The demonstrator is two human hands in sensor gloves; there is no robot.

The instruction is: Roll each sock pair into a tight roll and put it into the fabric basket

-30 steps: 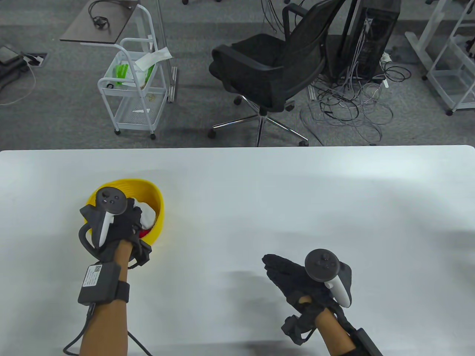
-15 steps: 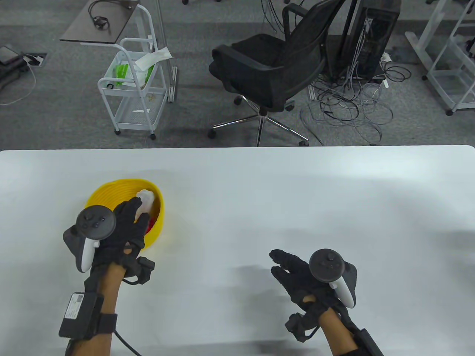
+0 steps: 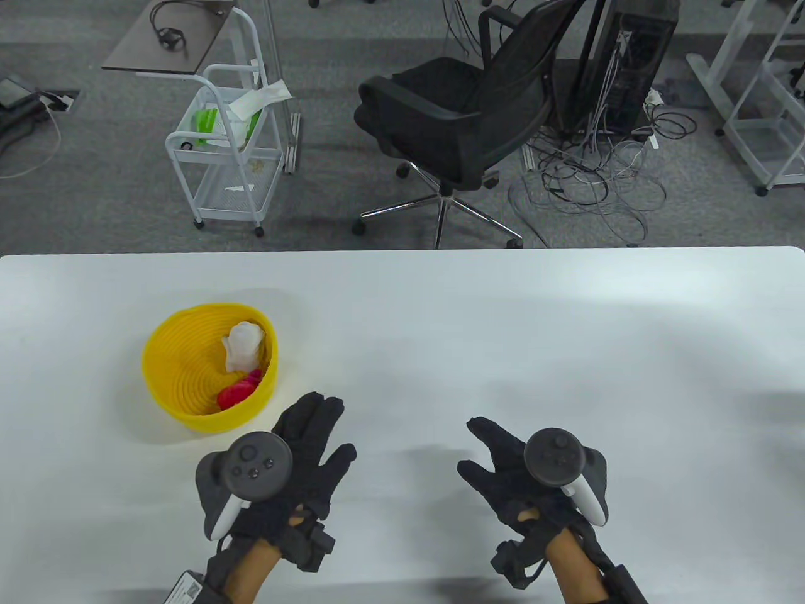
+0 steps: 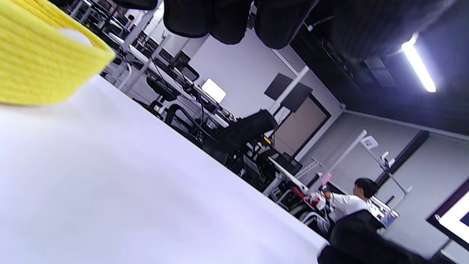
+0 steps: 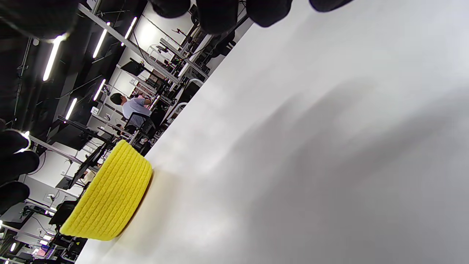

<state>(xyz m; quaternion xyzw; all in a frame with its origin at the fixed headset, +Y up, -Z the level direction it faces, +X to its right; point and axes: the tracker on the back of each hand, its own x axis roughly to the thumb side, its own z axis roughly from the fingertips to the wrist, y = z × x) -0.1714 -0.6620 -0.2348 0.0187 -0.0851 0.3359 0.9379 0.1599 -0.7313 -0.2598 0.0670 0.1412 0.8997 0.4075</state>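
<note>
both hands, left hand (image 3: 302,453) and right hand (image 3: 509,465), hover empty with fingers spread over the table (image 3: 566,327); the yellow basket (image 3: 165,384) at ten o'clock holds white roll (image 3: 243,345) and red roll (image 3: 239,390).

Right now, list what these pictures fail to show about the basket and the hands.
- Yellow basket contents: both wrist views show only its outer wall.
- Red sock roll, table view: its lower edge is cut off by the near rim.
- White sock roll: too small to judge how tight it is.
- Left hand and right hand palms: hidden under the gloves' backs; wrist views catch only fingertips.
</note>
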